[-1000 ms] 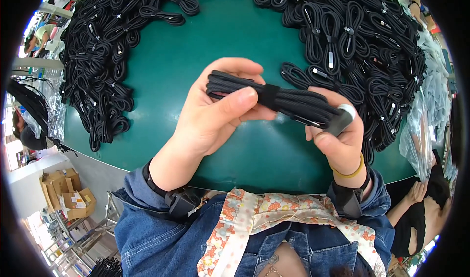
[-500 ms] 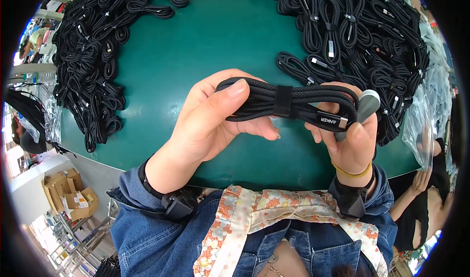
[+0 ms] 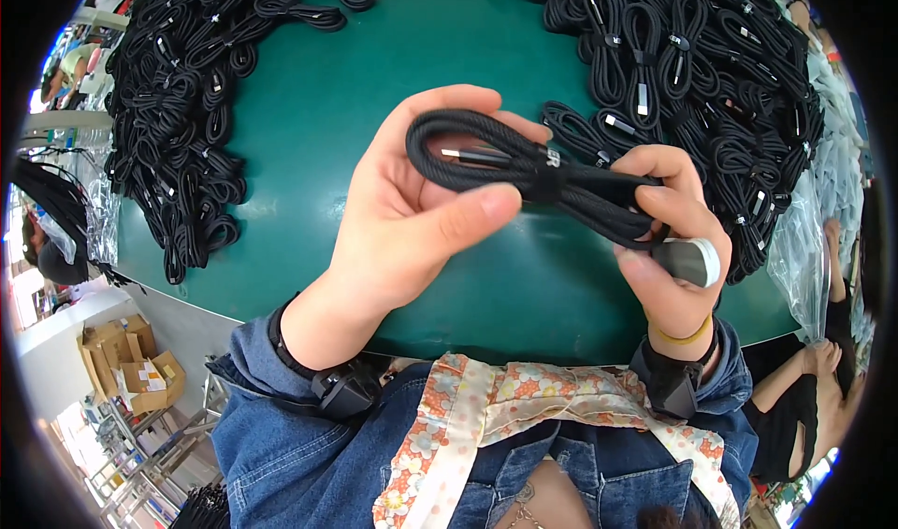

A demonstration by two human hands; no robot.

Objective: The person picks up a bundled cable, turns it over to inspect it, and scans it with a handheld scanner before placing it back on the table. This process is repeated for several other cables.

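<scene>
A coiled black braided cable, bound at its middle by a black strap, is held over the green table between both hands. My left hand cups the coil's left loop, thumb pressed up under it. My right hand pinches the coil's right end. A grey roll of tape sits against that hand's fingers.
Heaps of similar bundled black cables lie at the left and at the far right of the table. Clear plastic bags hang at the right edge. A person sits low at the right. Cardboard boxes stand on the floor at left.
The cable bundle has turned in my hands and tilted down to the right. My left thumb has slid from on top of it to beneath it. Both hands keep hold.
</scene>
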